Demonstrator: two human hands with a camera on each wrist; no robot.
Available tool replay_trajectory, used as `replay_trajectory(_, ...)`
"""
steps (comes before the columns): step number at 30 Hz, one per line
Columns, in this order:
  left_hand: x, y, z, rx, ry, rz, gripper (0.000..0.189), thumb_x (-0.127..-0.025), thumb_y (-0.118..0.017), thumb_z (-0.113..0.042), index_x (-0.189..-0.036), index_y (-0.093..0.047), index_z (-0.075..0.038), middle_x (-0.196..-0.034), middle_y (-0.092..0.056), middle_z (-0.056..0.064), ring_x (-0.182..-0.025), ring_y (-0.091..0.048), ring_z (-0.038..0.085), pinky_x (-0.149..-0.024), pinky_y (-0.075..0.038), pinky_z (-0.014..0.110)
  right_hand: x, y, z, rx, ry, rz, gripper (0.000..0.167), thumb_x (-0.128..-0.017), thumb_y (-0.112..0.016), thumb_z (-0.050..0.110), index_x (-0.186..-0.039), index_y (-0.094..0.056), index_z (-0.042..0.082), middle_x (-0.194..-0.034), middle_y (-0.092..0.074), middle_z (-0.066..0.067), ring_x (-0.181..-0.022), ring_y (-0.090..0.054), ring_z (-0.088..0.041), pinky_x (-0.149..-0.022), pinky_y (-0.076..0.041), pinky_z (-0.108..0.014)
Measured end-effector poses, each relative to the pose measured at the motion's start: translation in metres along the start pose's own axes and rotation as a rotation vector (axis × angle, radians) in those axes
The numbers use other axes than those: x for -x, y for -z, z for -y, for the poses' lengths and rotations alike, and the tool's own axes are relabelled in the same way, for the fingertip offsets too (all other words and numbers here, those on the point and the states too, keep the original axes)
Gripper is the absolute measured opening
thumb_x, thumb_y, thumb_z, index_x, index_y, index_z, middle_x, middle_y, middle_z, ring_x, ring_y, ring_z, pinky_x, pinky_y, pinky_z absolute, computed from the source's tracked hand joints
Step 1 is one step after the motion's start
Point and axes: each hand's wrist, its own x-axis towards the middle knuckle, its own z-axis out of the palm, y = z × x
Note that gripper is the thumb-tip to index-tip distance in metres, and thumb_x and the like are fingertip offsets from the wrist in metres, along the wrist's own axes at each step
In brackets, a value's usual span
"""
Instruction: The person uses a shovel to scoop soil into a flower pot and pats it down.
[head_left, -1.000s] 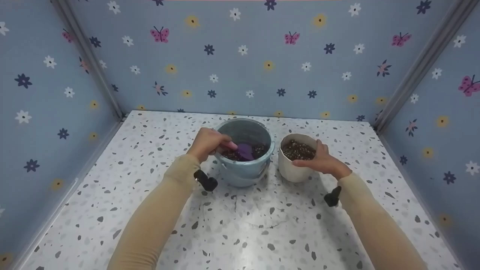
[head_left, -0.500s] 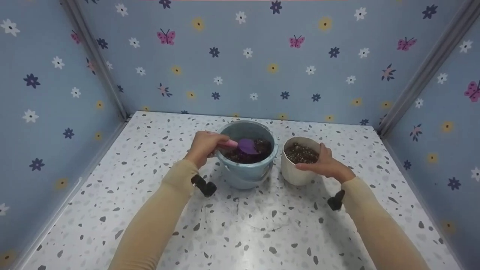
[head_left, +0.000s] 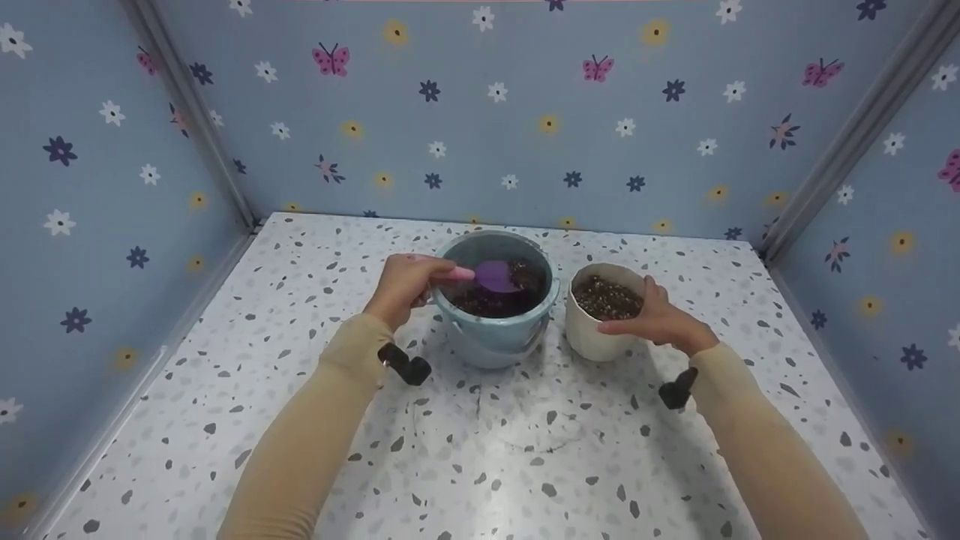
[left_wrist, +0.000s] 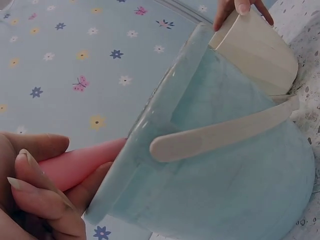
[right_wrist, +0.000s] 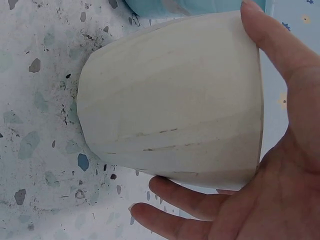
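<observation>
My left hand (head_left: pixel 406 286) grips the pink handle (left_wrist: pixel 82 162) of a small trowel, its purple blade (head_left: pixel 495 277) inside the light-blue bucket (head_left: pixel 491 341). Dark soil (head_left: pixel 487 304) covers the bucket's inside low down, and some lies right at the blade's tip. To the right stands a cream plant pot (right_wrist: pixel 170 100), filled with white-flecked soil (head_left: pixel 606 298) to a little below its rim. My right hand (head_left: pixel 660 321) holds this pot from the right, thumb at the near rim and the other fingers along the far side.
Both containers stand upright on a white speckled tabletop (head_left: pixel 517 480), the pot just beside the bucket. The bucket's pale handle (left_wrist: pixel 225 132) hangs down its side. Flowered blue panels (head_left: pixel 465 112) enclose the back and sides. Dark crumbs dot the tabletop near the pot.
The trowel's blade has swung from sloping down into the soil to lying nearly level, and now sits higher in the bucket. My right hand stays on the pot.
</observation>
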Motion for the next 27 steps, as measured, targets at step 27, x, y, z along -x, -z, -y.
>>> replay_trajectory(27,-0.004,-0.011,-0.027,0.045,-0.019,0.076,0.019,-0.091,-0.069,-0.031,-0.101,-0.081,-0.019,-0.100,-0.076,0.000,-0.049,-0.033,0.010,-0.049,-0.029,0.024,-0.005,-0.003,-0.004,-0.076,-0.012,-0.052,0.146,-0.067,-0.083,0.062,-0.154,0.021,0.008,-0.161,0.009,-0.024,-0.143,-0.019,-0.047,-0.095,-0.044,-0.060)
